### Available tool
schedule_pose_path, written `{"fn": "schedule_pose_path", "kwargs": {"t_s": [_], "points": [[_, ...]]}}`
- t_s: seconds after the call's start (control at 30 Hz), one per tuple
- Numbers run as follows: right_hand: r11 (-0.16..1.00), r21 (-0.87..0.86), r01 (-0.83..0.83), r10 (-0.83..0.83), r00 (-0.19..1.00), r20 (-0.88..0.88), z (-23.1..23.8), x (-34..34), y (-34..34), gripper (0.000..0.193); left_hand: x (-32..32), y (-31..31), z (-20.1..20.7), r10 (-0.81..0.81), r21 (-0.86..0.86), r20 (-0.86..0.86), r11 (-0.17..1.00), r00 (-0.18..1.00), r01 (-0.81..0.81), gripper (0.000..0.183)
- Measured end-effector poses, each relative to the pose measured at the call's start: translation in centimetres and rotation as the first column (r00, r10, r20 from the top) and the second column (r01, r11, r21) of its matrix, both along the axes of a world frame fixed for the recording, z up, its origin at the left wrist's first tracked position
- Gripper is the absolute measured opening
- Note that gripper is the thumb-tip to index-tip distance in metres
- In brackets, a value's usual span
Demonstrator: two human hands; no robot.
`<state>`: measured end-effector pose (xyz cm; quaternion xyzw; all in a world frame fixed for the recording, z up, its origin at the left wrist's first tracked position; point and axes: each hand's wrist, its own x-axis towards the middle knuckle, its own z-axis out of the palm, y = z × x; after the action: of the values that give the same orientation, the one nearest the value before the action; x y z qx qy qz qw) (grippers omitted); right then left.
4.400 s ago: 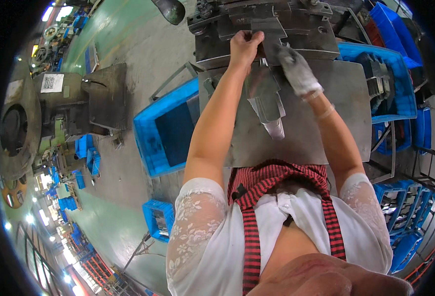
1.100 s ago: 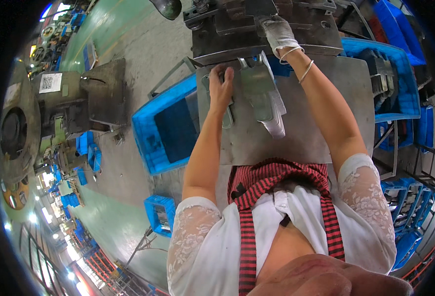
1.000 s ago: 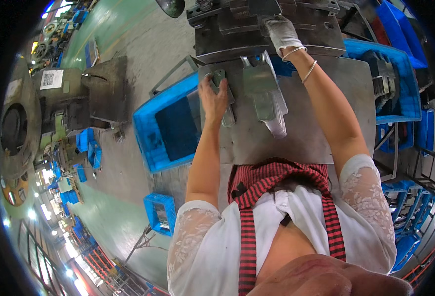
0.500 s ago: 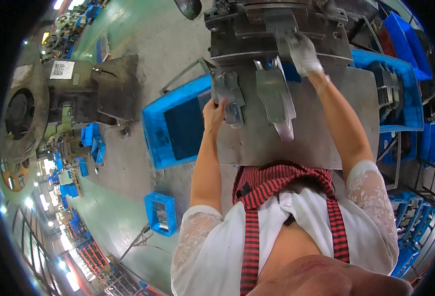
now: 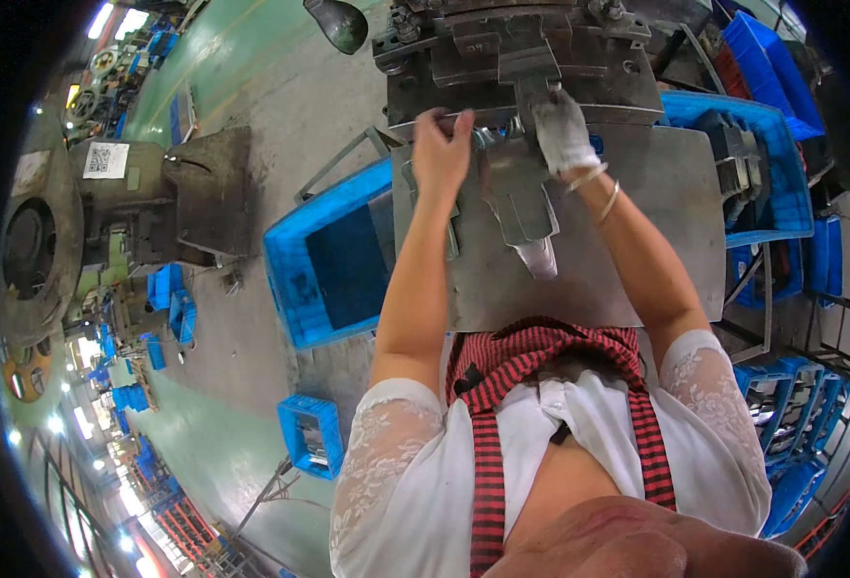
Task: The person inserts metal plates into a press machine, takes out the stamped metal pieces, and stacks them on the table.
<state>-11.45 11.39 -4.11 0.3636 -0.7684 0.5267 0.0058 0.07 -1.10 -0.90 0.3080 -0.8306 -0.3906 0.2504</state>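
My right hand [image 5: 565,138], in a pale work glove, is closed at the right edge of a flat grey sheet-metal part [image 5: 529,75]. This part reaches from the dark press die [image 5: 425,96] toward the worktable. My bare left hand [image 5: 441,154] hovers near the die's front edge, thumb and forefinger apart, with nothing visible in it. Between my arms lies a stack of bent sheet-metal parts [image 5: 523,214] on the grey metal table [image 5: 627,255]. A second group of metal parts [image 5: 454,236] is mostly hidden under my left forearm.
A blue bin [image 5: 285,279] stands left of the table. To the right, another blue bin [image 5: 799,207] holds several metal parts. A dark rounded lamp-like object [image 5: 338,26] hangs left of the die. A second machine [image 5: 213,193] stands farther left.
My left hand has left the left-hand metal parts and moved up toward the die. My right hand has come slightly down and left, and the view has shifted a little.
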Motion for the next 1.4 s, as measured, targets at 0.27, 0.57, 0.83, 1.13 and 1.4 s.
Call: {"fn": "schedule_pose_path", "kwargs": {"t_s": [0.27, 0.57, 0.83, 1.13, 1.4], "points": [[0.871, 0.408, 0.273, -0.043, 0.87, -0.49, 1.6, -5.3, -3.1, 0.026, 9.8, -0.5, -6.2, 0.154, -0.144, 0.645, 0.986, 0.749, -0.079, 0.076], [0.907, 0.297, 0.298, -0.079, 0.814, -0.575, 0.4, -6.0, -3.6, 0.026, 10.5, -5.3, -6.1, 0.095, 0.601, 0.199, 0.774, 0.975, -0.199, 0.026], [0.963, 0.19, 0.191, -0.143, 0.961, -0.238, 2.4, -4.0, -2.0, 0.025, 7.0, -3.3, 1.7, 0.168, 0.851, -0.216, 0.516, 0.962, 0.101, 0.015], [0.924, 0.369, -0.1, 0.004, 0.968, 0.251, 5.4, 6.2, 6.9, 0.032, 0.2, -0.9, 2.4, 0.06, 0.756, -0.339, 0.611, 0.939, 0.234, 0.019], [0.994, -0.096, -0.053, 0.046, 0.996, -0.071, -2.8, -3.0, -0.8, 0.025, -7.5, 1.2, 0.7, -0.129, 0.186, -0.244, 0.967, 0.961, 0.177, 0.03]]}}
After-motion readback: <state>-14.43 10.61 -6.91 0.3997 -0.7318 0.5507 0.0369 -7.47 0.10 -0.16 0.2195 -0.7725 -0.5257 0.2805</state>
